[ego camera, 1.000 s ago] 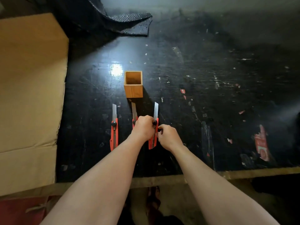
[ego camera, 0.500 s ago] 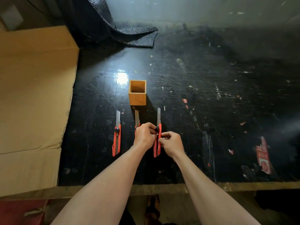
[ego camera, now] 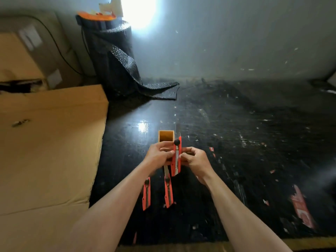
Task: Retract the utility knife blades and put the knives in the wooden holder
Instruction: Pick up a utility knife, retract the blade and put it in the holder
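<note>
- Scuffed black counter (ego camera: 236, 142) fills the frame's centre, cardboard (ego camera: 51, 142) at left.
- Both hands, left (ego camera: 160, 153) and right (ego camera: 195, 160), pinch a raised red utility knife (ego camera: 176, 160), blade extended, just below centre.
- Wooden holder (ego camera: 166, 136) stands behind it.
- Two more red knives (ego camera: 168, 192) lie lower centre.

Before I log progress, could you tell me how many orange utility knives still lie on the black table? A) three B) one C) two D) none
C: two knives lie flat, the left knife and the middle knife, while the third knife is held up between the left hand and right hand.
</note>
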`<state>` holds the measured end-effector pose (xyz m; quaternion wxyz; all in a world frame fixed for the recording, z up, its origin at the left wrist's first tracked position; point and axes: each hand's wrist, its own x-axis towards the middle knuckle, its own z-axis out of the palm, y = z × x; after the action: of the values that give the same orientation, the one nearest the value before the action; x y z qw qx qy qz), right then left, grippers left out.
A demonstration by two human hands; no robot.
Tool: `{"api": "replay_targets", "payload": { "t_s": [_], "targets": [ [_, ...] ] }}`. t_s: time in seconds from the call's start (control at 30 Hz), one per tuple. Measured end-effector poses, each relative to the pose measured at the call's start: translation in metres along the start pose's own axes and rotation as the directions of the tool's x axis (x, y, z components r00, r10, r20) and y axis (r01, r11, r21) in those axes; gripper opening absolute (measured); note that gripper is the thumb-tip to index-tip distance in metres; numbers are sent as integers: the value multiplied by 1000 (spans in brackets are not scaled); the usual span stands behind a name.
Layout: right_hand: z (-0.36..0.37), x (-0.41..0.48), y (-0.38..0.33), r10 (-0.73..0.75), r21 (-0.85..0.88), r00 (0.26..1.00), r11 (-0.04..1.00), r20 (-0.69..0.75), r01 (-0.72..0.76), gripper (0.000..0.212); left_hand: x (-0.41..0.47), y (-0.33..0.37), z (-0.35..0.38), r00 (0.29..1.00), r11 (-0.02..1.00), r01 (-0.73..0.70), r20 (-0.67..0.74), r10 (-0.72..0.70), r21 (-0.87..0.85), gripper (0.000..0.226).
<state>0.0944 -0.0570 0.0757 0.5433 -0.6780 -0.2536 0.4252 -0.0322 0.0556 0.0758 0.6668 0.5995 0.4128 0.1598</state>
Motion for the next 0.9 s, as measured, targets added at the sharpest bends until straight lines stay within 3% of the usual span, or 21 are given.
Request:
{"api": "replay_targets", "payload": {
  "t_s": [0.17, 0.27, 0.37, 0.47, 0.53, 0.73, 0.9],
  "targets": [
    [14, 7, -60, -137, -17, 988, 990, 71, 139, 18, -9, 60, -30, 993, 991, -111, 21, 113, -70, 35],
    [23, 13, -96, -263, -139, 965, 955, 26, 264, 30, -10, 87, -45, 981, 976, -191, 0, 192, -103, 36],
    [34, 20, -130, -466, -356, 884, 831, -27, 427, 39, -15, 111, -56, 964, 960, -264, -5, 265, -93, 34],
    [42, 26, -156, -586, -524, 810, 683, 23, 509, 29, -17, 127, -63, 947, 944, -320, -25, 319, -86, 34],
    [46, 30, -164, -611, -571, 790, 635, 40, 520, 24, -16, 134, -67, 940, 937, -340, -47, 337, -83, 35],
    [48, 31, -166, -592, -563, 801, 634, 87, 530, 17, -12, 143, -74, 940, 931, -341, -57, 337, -131, 37],
    [44, 31, -165, -546, -476, 836, 721, 58, 503, 16, -5, 146, -77, 957, 932, -289, -42, 287, -220, 31]
  ]
}}
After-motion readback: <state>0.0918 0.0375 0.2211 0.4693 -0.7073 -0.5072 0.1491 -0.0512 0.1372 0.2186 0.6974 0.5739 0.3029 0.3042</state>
